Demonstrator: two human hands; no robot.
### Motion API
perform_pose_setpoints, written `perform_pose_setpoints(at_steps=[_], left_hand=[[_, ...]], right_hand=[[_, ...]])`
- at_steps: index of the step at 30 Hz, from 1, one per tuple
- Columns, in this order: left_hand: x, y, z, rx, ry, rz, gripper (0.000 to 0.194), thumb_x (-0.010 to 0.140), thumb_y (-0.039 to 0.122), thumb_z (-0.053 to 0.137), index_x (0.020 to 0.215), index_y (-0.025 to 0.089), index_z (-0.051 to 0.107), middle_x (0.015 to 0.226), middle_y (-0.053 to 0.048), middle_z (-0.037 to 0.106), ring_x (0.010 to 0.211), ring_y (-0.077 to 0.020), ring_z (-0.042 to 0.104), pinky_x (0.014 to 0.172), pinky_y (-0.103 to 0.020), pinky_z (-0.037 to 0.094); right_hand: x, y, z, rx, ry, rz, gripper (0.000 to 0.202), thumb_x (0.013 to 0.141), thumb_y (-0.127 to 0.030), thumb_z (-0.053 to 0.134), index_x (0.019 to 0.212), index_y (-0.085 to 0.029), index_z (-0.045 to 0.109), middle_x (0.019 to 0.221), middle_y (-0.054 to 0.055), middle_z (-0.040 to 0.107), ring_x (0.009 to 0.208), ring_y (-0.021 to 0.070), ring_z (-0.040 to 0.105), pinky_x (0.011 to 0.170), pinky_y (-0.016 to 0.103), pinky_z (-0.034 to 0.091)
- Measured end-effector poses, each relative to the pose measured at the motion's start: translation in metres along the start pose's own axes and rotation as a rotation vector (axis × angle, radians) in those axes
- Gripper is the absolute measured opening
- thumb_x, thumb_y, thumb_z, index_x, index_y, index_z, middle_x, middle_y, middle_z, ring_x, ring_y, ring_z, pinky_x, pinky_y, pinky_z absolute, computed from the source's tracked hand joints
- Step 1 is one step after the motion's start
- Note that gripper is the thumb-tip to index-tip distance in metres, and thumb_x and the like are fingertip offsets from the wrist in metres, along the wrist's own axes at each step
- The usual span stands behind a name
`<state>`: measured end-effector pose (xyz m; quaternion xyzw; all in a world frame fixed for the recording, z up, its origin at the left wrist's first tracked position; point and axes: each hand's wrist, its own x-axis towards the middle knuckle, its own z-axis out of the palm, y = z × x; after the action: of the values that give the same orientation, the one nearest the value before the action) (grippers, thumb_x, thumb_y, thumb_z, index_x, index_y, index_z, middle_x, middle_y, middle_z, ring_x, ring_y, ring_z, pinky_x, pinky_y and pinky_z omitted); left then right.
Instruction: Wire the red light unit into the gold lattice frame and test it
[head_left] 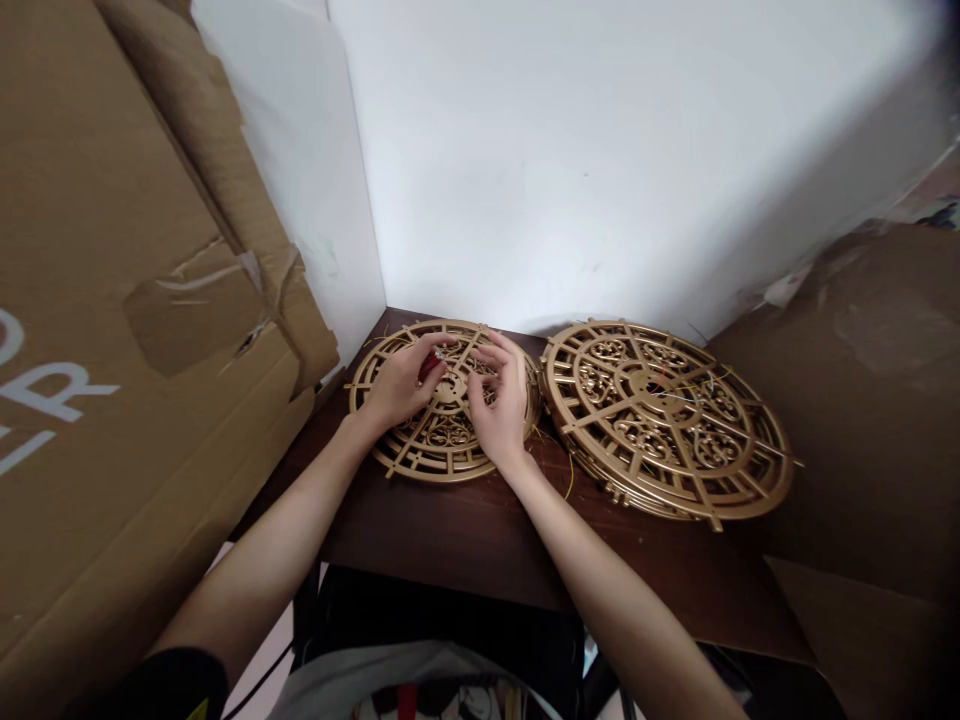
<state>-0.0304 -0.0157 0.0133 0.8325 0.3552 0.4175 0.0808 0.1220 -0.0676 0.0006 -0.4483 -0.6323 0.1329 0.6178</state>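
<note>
Brown cardboard forms the big box (pixel 97 250) at the far left, marked with large white letters and patched with torn, shiny tape; it stands along the worktop's left edge. Next comes the white wall (pixel 600 150), which rises from the back edge of the dark brown worktop (pixel 442 540).

Near the back left corner lies a round gold grille (pixel 450 392), patterned with bars, rings and scrolls. Over its left half is the person's left hand (pixel 401 385), thumb and forefinger closed on a small red tool (pixel 429 366), mostly hidden by the fingers. The right hand (pixel 502 400) is over the grille's right half, its fingers curled and the upper ones spread towards the back edge; one cannot tell whether its thumb and forefinger meet or pinch anything. The two hands are apart, with the grille's middle showing between them.

Just to the right, a yellow wire (pixel 571 470) curves onto the worktop. Beside it, towards the right edge, sits a stack of similar gold grilles (pixel 666 405), with a thin pale wire (pixel 694 398) lying across the top one. More brown cardboard (pixel 877 400) closes off the right side.
</note>
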Motion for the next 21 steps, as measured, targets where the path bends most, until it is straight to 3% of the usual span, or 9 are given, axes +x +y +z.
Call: perform_pose_setpoints(at_steps=[3, 6, 9, 11, 13, 18, 21], left_hand=[[0.0002, -0.0004, -0.0003, -0.005, 0.015, 0.003, 0.032, 0.087, 0.016, 0.052, 0.119, 0.018, 0.054, 0.075, 0.001, 0.058, 0.062, -0.0126, 0.053, 0.064, -0.024, 0.042], [0.0002, -0.0008, -0.0004, -0.005, 0.025, -0.008, 0.032, 0.088, 0.017, 0.051, 0.12, 0.018, 0.053, 0.069, 0.003, 0.053, 0.058, -0.0122, 0.05, 0.061, -0.024, 0.04], [0.0001, -0.0015, 0.0, -0.003, 0.037, -0.023, 0.032, 0.088, 0.017, 0.05, 0.12, 0.018, 0.053, 0.067, 0.003, 0.05, 0.056, -0.0124, 0.048, 0.059, -0.024, 0.038], [0.0, -0.0019, 0.0003, 0.002, 0.045, -0.028, 0.032, 0.088, 0.017, 0.05, 0.12, 0.018, 0.053, 0.067, 0.003, 0.049, 0.056, -0.0127, 0.048, 0.058, -0.024, 0.037], [-0.0001, -0.002, 0.0005, 0.013, 0.052, -0.03, 0.032, 0.088, 0.017, 0.05, 0.12, 0.018, 0.053, 0.067, 0.003, 0.049, 0.056, -0.0127, 0.048, 0.057, -0.024, 0.037], [-0.0003, -0.0023, 0.0005, 0.045, 0.052, -0.03, 0.033, 0.088, 0.017, 0.051, 0.12, 0.018, 0.053, 0.068, 0.003, 0.052, 0.057, -0.0122, 0.049, 0.057, -0.024, 0.038], [-0.0002, -0.0025, 0.0004, 0.043, 0.045, -0.028, 0.032, 0.088, 0.018, 0.05, 0.12, 0.018, 0.052, 0.07, 0.002, 0.053, 0.057, -0.012, 0.049, 0.057, -0.024, 0.039]], right_hand=[[-0.0013, -0.004, -0.0025, 0.028, -0.048, -0.056, 0.024, 0.089, -0.009, 0.04, 0.099, -0.022, 0.058, 0.107, 0.007, 0.062, 0.085, 0.0139, 0.064, 0.07, 0.028, 0.055], [-0.0028, -0.0027, -0.0033, 0.022, -0.195, -0.144, 0.027, 0.082, -0.002, 0.04, 0.082, -0.02, 0.06, 0.075, 0.0, 0.062, 0.067, 0.0118, 0.061, 0.067, 0.026, 0.051], [-0.0033, -0.0004, -0.0023, -0.016, -0.326, -0.203, 0.028, 0.077, 0.0, 0.041, 0.076, -0.02, 0.061, 0.07, -0.001, 0.061, 0.068, 0.0126, 0.06, 0.067, 0.025, 0.049], [-0.0028, -0.0006, -0.0017, -0.021, -0.343, -0.212, 0.028, 0.077, 0.0, 0.041, 0.076, -0.02, 0.061, 0.07, -0.001, 0.061, 0.069, 0.0129, 0.06, 0.067, 0.025, 0.048], [-0.0017, -0.0025, -0.0021, -0.001, -0.277, -0.204, 0.028, 0.079, -0.001, 0.041, 0.078, -0.019, 0.062, 0.074, 0.001, 0.063, 0.07, 0.0131, 0.061, 0.068, 0.026, 0.049], [0.003, -0.0054, -0.0053, -0.001, 0.05, -0.15, 0.028, 0.084, -0.003, 0.039, 0.086, -0.019, 0.061, 0.089, 0.005, 0.063, 0.089, 0.016, 0.061, 0.082, 0.032, 0.05], [0.0044, 0.0002, -0.0049, -0.058, 0.111, -0.084, 0.029, 0.083, -0.003, 0.041, 0.093, -0.019, 0.063, 0.1, 0.008, 0.06, 0.099, 0.0181, 0.058, 0.087, 0.035, 0.05]])
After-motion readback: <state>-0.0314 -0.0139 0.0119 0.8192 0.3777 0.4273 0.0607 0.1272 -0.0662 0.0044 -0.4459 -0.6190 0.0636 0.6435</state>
